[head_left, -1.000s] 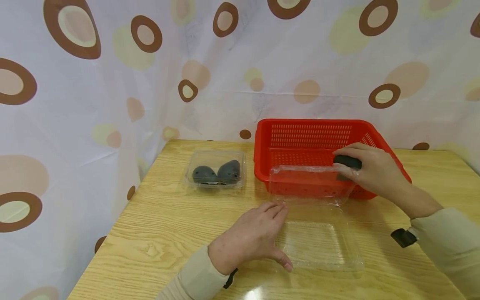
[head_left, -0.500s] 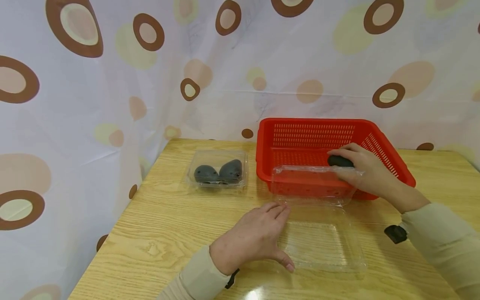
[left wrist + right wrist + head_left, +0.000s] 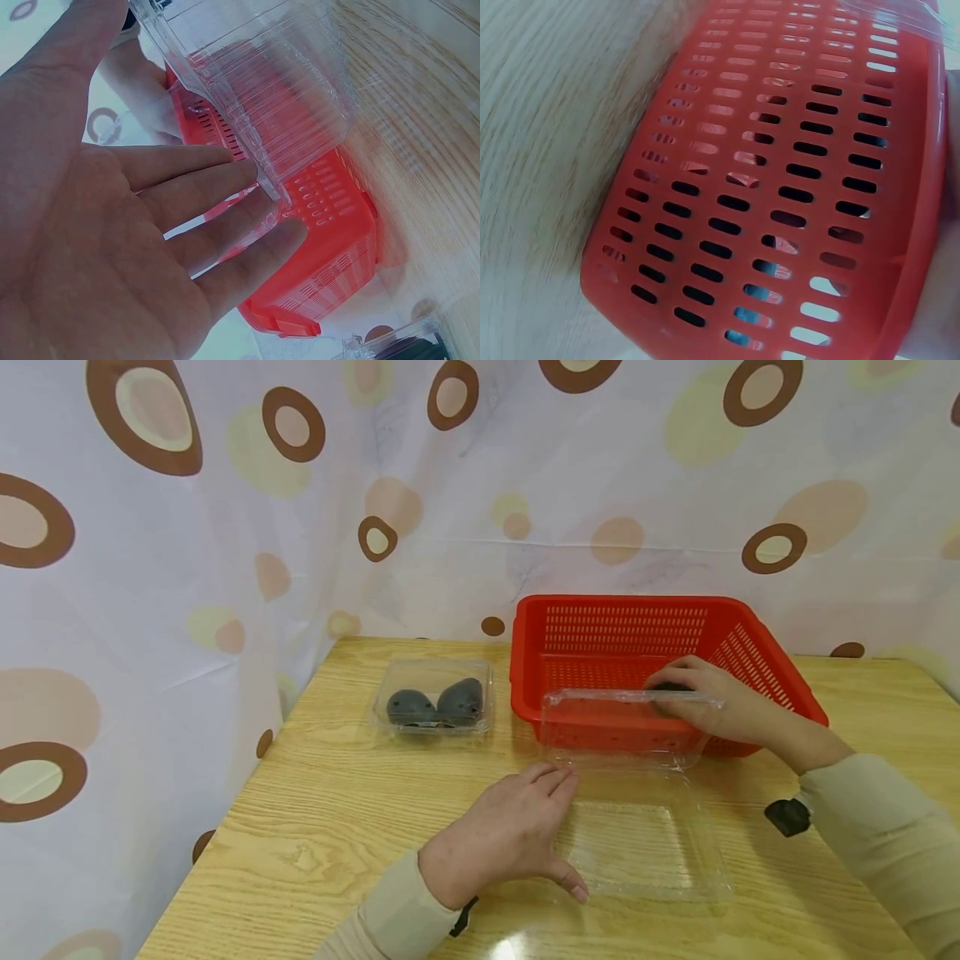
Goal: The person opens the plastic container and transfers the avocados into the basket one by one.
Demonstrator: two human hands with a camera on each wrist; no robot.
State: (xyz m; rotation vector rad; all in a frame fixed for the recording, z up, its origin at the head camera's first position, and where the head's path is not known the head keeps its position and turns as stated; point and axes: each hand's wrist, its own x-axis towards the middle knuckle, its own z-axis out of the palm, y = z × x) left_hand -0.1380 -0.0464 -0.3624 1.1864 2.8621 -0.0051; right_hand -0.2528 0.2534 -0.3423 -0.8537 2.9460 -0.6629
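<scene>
My right hand point(image 3: 723, 702) reaches over the front right of the red basket point(image 3: 626, 602) and grips a dark avocado point(image 3: 670, 687), mostly hidden by the fingers and the clear lid. In front of the basket lies a clear plastic clamshell box point(image 3: 630, 852), with its lid point(image 3: 600, 727) raised against the basket side. My left hand point(image 3: 502, 835) rests at the box's left edge, fingers extended and thumb spread. In the left wrist view its fingertips point(image 3: 289, 232) are right at the clear plastic. The right wrist view shows mainly the slotted basket wall point(image 3: 735, 187).
A second clear clamshell box point(image 3: 378, 710) stands at the back left, closed over dark avocados point(image 3: 460, 702). The wooden table point(image 3: 300, 827) reaches back to a patterned cloth point(image 3: 450, 568) behind and at the left.
My right hand has moved left and lower into the basket with the avocado, which is now more covered by the fingers. My left hand and the clamshell boxes have stayed in place.
</scene>
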